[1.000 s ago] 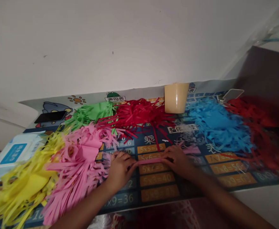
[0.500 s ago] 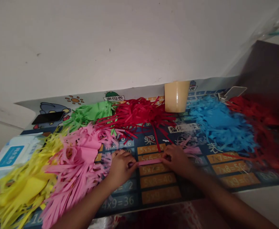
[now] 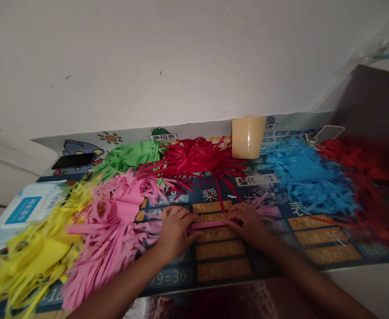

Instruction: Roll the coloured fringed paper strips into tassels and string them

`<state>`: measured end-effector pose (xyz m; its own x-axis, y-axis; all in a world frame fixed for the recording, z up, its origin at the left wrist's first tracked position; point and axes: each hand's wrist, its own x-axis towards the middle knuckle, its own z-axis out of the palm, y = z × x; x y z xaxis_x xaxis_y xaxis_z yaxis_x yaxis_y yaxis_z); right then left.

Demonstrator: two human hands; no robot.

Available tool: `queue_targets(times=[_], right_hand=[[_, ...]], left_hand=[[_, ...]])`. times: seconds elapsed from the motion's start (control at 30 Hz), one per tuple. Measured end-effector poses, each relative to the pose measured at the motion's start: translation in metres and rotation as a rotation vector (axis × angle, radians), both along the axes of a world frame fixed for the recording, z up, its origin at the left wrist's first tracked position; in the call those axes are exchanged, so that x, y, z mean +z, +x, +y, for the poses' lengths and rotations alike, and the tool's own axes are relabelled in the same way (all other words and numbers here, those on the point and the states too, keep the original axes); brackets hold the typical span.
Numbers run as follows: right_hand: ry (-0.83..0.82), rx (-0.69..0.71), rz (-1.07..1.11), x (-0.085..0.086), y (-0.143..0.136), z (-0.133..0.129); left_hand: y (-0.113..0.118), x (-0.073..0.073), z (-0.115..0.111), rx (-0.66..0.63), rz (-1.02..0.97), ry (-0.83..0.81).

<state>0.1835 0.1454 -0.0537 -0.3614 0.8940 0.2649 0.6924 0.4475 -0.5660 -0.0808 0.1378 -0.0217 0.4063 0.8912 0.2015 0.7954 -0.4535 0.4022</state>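
Note:
A narrow pink strip [image 3: 211, 225] stretches level between my two hands, low over the printed mat [image 3: 223, 250]. My left hand [image 3: 178, 228] is closed on its left end, and my right hand [image 3: 247, 223] pinches its right end. Pale fringed paper [image 3: 148, 227] lies beside my left hand, and lilac strips [image 3: 266, 208] lie behind my right hand. A pink fringed bundle [image 3: 118, 221] spreads to the left. Behind my hands is a crimson fringed bundle [image 3: 196, 157].
Yellow fringe [image 3: 44, 252], a wipes packet [image 3: 23, 210] and a dark phone [image 3: 74, 161] are left. Green fringe [image 3: 133, 155] and a yellow cup [image 3: 248, 137] stand near the wall. Blue fringe [image 3: 309, 170] and red fringe [image 3: 374, 195] are right.
The view has shifted slightly, so the scene sits a little further right and lower. My left fingers have moved forward over the strip's left end; both hands still hold it.

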Motion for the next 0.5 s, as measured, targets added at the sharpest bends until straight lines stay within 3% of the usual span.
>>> queue_targets(times=[0.17,0.33,0.5], right_hand=[[0.051,0.049,0.089,0.003,0.003,-0.002],[0.172,0.156,-0.065,0.006,0.003,-0.007],[0.131,0.163,-0.109,0.005,0.003,-0.006]], left_hand=[[0.002,-0.001,-0.004,-0.043,-0.029,0.101],[-0.001,-0.010,-0.011,-0.128,0.117,0.235],[-0.011,-0.010,-0.011,-0.127,0.001,0.147]])
